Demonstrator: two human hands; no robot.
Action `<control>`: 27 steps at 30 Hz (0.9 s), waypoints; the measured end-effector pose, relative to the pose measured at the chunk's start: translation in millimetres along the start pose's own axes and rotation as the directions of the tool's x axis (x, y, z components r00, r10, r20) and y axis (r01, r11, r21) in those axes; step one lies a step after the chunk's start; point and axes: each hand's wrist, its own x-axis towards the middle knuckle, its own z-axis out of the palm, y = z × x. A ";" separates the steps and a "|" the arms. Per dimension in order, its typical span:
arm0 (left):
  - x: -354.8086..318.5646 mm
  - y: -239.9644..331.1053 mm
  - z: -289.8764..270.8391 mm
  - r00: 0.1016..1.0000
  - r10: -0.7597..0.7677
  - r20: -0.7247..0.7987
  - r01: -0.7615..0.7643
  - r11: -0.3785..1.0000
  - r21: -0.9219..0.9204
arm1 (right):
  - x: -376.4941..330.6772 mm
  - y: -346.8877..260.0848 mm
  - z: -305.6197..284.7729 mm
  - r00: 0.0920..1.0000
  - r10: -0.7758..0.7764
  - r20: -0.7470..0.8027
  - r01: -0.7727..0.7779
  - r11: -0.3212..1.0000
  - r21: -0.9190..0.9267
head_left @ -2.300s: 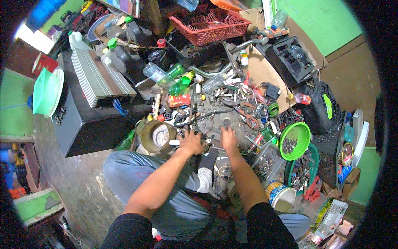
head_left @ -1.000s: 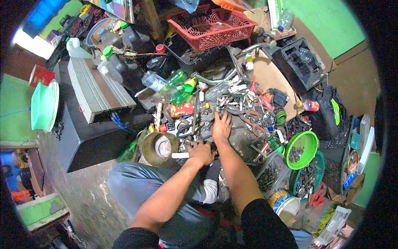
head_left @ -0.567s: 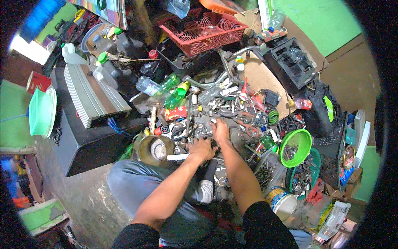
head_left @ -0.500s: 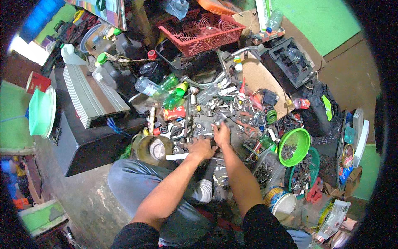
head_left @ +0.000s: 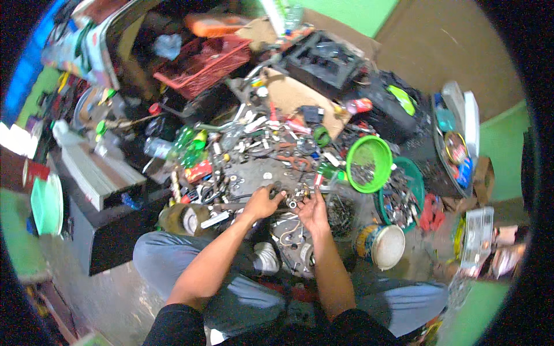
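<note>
Small metal parts point(head_left: 293, 203), among them a ring-like piece, lie in the gap between my two hands; motion blur hides which of them are touched. My left hand point(head_left: 262, 203) has its fingers curled toward these parts, and what they hold, if anything, cannot be made out. Palm turned up, my right hand point(head_left: 314, 214) has its fingers apart at the right side of the same parts. Beyond both hands spreads a heap of mixed scrap point(head_left: 271, 138), with metal pieces and pliers-like tools with red handles point(head_left: 297, 161).
To the right stand a lime-green basin point(head_left: 350, 173) and a dark green basket point(head_left: 379, 210), both holding small metal pieces, and a round tub point(head_left: 388, 247). A metal pot point(head_left: 167, 222) is left of my hands. Farther back are a red basket point(head_left: 190, 92) and a black crate point(head_left: 346, 81).
My view has swung to the right. My left hand has gone from lying flat to curled, and my right hand has turned palm up. Small parts now sit between the hands.
</note>
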 end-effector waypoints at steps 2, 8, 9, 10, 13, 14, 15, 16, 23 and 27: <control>-4.2 18.5 10.9 0.998 0.065 0.017 -0.063 0.996 -0.064 | -31.1 -22.9 7.0 0.999 -0.052 -0.009 0.052 0.997 0.063; -6.2 103.0 37.6 0.977 0.150 0.154 -0.125 0.979 -0.161 | -79.8 -96.3 -12.9 0.969 -0.246 -0.030 0.247 0.953 0.173; -3.6 110.6 48.9 0.974 0.167 0.152 -0.134 0.970 -0.204 | -91.4 -104.6 -13.6 0.963 -0.269 -0.022 0.268 0.946 0.183; -0.7 121.7 56.9 0.973 0.184 0.140 -0.146 0.958 -0.247 | -104.7 -115.5 -3.7 0.957 -0.291 -0.004 0.286 0.939 0.191; -20.6 167.1 98.0 0.967 0.070 0.244 0.042 0.903 -0.427 | -144.4 -137.8 1.4 0.927 -0.362 -0.097 0.375 0.899 0.225; -25.1 169.5 114.8 0.971 0.039 0.235 0.062 0.911 -0.408 | -153.0 -143.9 1.7 0.920 -0.382 -0.084 0.391 0.887 0.247; -29.3 180.2 123.6 0.884 0.036 0.467 0.197 0.876 -0.441 | -163.8 -149.2 -1.8 0.912 -0.411 -0.006 0.397 0.877 0.269; -43.1 192.0 137.8 0.873 -0.007 0.487 0.304 0.789 -0.534 | -173.4 -154.4 -4.1 0.901 -0.434 -0.005 0.421 0.869 0.260; -59.9 265.0 151.8 0.751 0.255 0.609 0.442 0.491 -0.751 | -213.3 -177.3 -45.3 0.816 -0.571 0.093 0.561 0.820 0.114; -68.4 295.0 138.5 0.745 0.180 0.643 0.436 0.598 -0.672 | -238.4 -187.2 -42.7 0.809 -0.584 0.071 0.583 0.812 0.030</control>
